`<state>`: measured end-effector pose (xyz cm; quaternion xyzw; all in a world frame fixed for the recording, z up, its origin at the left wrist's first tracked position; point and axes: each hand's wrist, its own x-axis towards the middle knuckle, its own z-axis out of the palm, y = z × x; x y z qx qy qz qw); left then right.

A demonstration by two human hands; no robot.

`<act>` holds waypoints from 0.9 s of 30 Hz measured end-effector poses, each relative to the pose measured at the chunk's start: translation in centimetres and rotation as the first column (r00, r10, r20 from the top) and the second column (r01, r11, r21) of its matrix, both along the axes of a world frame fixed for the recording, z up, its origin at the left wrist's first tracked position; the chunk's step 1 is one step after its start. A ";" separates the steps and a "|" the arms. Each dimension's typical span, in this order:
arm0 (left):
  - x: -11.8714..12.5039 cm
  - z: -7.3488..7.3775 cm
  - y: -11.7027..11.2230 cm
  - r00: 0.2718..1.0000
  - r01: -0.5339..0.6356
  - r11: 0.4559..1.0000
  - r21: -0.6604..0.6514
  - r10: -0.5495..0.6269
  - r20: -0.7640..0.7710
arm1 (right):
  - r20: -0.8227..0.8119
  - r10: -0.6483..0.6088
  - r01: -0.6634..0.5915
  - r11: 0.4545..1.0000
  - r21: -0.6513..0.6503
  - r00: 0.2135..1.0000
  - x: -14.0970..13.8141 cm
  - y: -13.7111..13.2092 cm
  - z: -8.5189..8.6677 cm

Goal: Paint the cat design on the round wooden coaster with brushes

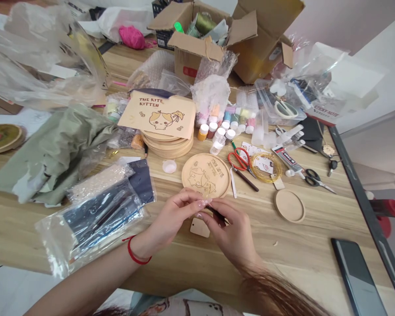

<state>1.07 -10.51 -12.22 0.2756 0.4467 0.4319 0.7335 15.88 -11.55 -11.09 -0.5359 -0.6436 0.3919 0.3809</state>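
Note:
My left hand [174, 219], with a red cord round the wrist, and my right hand [230, 232] meet fingertip to fingertip just above the near table. Both pinch a thin dark stick-like tool [217, 214]; what the left fingers grip at its tip is too small to name. Just beyond the fingers lies a round wooden disc [206, 175] with an engraved kitten drawing. A small wooden tag [199, 228] lies on the table under the hands.
A stack of wooden discs [167, 145] under a "The Kite Kitten" sheet [159, 114], paint pots [217, 129], red scissors [238, 160], gold wire coil [266, 166], glue tube [288, 159], wooden tray [289, 205], black scissors [316, 179], phone [358, 274], plastic bags [98, 215], cardboard boxes [197, 48].

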 end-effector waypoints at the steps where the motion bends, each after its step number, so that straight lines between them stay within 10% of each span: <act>1: 0.1 -0.1 -0.1 1.000 -0.009 1.000 0.006 0.009 -0.004 | -0.030 -0.014 0.014 1.000 -0.005 0.999 -0.1 -0.1 -0.1; 17: 0.3 -0.5 -0.8 0.991 0.124 0.992 0.037 -0.122 -0.056 | 0.001 0.167 -0.165 0.972 -0.165 0.986 2.1 -0.7 0.0; 27: 0.7 -0.4 -0.5 0.997 0.073 0.996 -0.051 -0.073 0.001 | -0.151 -0.010 -0.027 0.970 -0.240 0.988 1.7 -0.7 -0.3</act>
